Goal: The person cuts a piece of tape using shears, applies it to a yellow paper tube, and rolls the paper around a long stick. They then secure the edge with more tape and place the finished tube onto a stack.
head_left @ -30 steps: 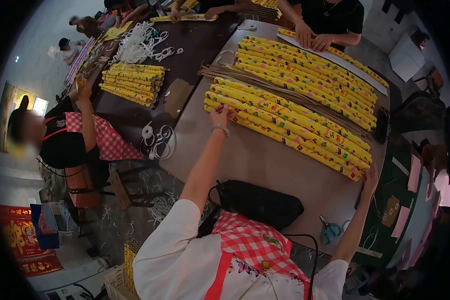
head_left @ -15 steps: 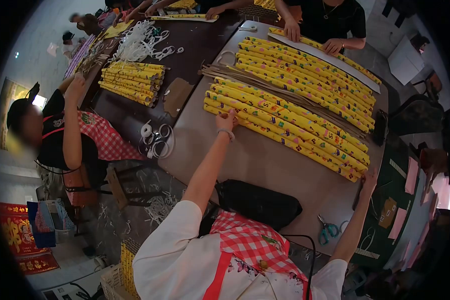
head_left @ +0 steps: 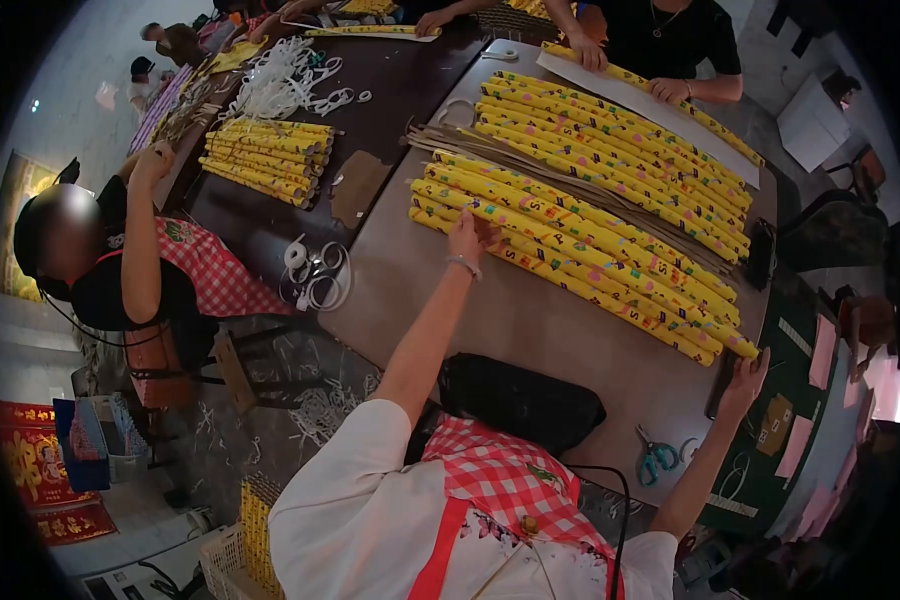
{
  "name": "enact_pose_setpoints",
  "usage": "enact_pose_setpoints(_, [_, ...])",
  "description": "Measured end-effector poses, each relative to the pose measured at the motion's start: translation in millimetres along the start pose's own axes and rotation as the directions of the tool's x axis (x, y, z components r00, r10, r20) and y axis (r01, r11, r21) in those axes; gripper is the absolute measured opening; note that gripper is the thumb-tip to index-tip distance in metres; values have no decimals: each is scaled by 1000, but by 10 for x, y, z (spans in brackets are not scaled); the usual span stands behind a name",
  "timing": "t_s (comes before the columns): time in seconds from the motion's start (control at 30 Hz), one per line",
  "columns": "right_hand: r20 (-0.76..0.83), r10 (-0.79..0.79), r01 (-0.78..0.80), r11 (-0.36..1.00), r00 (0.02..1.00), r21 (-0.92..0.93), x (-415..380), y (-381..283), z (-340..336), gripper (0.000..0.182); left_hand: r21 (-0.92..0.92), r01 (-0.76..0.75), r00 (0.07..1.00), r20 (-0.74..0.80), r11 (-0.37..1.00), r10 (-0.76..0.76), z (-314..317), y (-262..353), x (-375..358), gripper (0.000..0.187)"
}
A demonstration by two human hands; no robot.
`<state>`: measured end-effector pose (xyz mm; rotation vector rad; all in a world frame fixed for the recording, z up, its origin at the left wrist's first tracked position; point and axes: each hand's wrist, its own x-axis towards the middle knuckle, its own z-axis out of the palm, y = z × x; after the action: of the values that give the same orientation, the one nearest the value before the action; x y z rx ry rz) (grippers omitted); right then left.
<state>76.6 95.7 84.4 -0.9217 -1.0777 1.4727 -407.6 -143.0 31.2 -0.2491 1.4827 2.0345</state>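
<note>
Rolled yellow paper tubes point(head_left: 570, 240) with a colourful printed pattern lie side by side in a front group on the table. My left hand point(head_left: 467, 238) reaches over the left part of this group, its fingers curled onto a tube; the fingertips are partly hidden. At the opposite end, my right hand point(head_left: 744, 382) has its bent fingers at the end of a tube point(head_left: 742, 345) that sticks out past its neighbours. Behind them, strips of brown paper point(head_left: 580, 185) separate a second group of yellow tubes point(head_left: 610, 150).
A black pouch point(head_left: 520, 400) and teal-handled scissors point(head_left: 657, 460) lie near the table's front edge. Left are tape rolls point(head_left: 320, 275), a tube bundle point(head_left: 265, 158) and white strips point(head_left: 285, 85). A co-worker point(head_left: 120, 250) sits left; another person's hands point(head_left: 670, 90) work opposite.
My left hand has moved right and farther onto the tubes. My right hand has shifted slightly right, and one tube's right end now juts out beyond the others.
</note>
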Motion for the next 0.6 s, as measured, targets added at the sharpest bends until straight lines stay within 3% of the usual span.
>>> enact_pose_setpoints(0.1, [-2,-73,73,996,997,-51,-201,-217,39,55,-76,-28,997,75,997,34,-48,-35,39,33])
enact_pose_setpoints(0.17, [52,-87,89,995,995,-53,-272,-259,-104,54,-359,-86,980,135,929,143,1,-40,19,30])
enact_pose_setpoints(0.2, [52,-88,91,994,995,-53,-308,-269,-146,54,-360,-87,980,136,929,145,30,-14,-18,30])
enact_pose_setpoints(0.27, [-64,-81,81,997,995,-13,-391,-279,-209,53,-533,11,968,217,846,124,93,88,-152,26])
enact_pose_setpoints(0.4, [-179,-9,13,1000,984,25,-464,-226,-507,52,-444,-72,958,219,893,186,267,338,-600,22])
enact_pose_setpoints(0.47, [-324,58,-50,998,944,33,-507,-215,-677,51,-303,-254,925,203,919,322,316,401,-849,22])
enact_pose_setpoints(0.5, [-326,56,-48,998,944,32,-525,-185,-838,51,-304,-251,925,205,919,321,338,462,-997,22])
enact_pose_setpoints(0.57, [-282,104,-91,994,954,60,-521,-149,-1138,51,-65,-289,919,261,955,296,342,611,-1258,25])
enact_pose_setpoints(0.6, [-283,104,-90,994,954,60,-503,-140,-1266,51,-65,-289,919,261,955,296,318,633,-1324,25])
